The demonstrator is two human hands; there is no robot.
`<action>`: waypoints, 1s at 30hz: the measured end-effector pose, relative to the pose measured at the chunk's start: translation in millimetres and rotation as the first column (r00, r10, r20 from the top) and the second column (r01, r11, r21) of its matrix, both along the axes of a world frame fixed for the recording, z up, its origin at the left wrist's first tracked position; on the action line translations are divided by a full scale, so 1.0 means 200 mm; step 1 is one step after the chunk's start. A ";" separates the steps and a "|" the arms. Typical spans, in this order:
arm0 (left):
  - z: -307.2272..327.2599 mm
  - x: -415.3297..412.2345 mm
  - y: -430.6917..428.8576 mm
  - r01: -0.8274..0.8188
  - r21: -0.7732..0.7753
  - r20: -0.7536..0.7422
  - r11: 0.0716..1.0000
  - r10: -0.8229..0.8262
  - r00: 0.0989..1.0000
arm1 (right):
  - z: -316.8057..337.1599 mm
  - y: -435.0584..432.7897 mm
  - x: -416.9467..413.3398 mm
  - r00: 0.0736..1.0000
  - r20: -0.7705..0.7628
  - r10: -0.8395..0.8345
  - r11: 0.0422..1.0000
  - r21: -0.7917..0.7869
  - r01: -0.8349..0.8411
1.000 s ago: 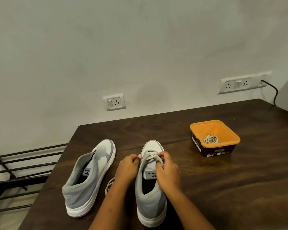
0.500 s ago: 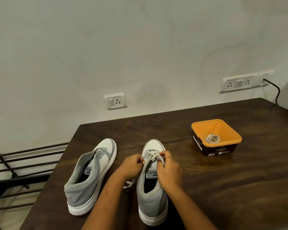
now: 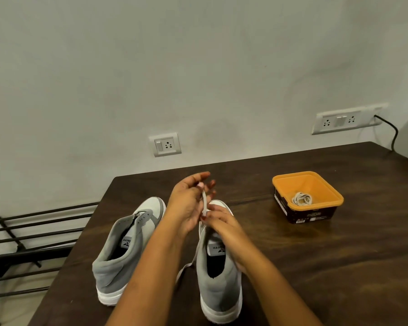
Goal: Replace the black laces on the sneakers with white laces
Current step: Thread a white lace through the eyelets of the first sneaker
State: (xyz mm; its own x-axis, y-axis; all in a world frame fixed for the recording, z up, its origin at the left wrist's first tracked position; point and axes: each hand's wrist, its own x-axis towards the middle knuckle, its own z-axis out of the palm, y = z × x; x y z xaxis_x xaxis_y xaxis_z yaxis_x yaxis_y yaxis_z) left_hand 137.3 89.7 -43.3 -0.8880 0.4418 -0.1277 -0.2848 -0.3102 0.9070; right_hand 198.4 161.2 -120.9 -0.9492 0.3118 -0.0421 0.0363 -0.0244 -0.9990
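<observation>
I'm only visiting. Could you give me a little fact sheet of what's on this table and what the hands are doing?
Left hand: raised, pinching a white lace
Right hand: on the right sneaker's front, pinching the same lace lower down
Right sneaker: grey; the eyelets are hidden by the hand, and the lace end trails down its left side
Left sneaker: grey, no lace
Tub: orange, right of the sneakers, holds a coiled lace
Table: dark wood
Rack: black, left of the table

matt grey cloth sneakers (image 3: 218, 274) on dark, faintly glossy wood table (image 3: 316, 267); smooth orange plastic tub (image 3: 307, 184)
</observation>
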 end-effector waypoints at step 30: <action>-0.29 -0.06 -0.11 -0.421 -0.091 0.134 0.902 0.430 0.893 | 0.05 0.09 0.02 0.999 -0.012 -0.037 0.992 0.118 0.038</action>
State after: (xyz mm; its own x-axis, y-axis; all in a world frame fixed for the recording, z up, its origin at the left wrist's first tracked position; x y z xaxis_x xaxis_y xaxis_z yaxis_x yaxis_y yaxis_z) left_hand 125.4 67.0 -101.4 -0.9584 0.0134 -0.2852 -0.2688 -0.3794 0.8853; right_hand 201.8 179.3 -110.8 -0.9371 0.3491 0.0063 0.0277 0.0925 -0.9953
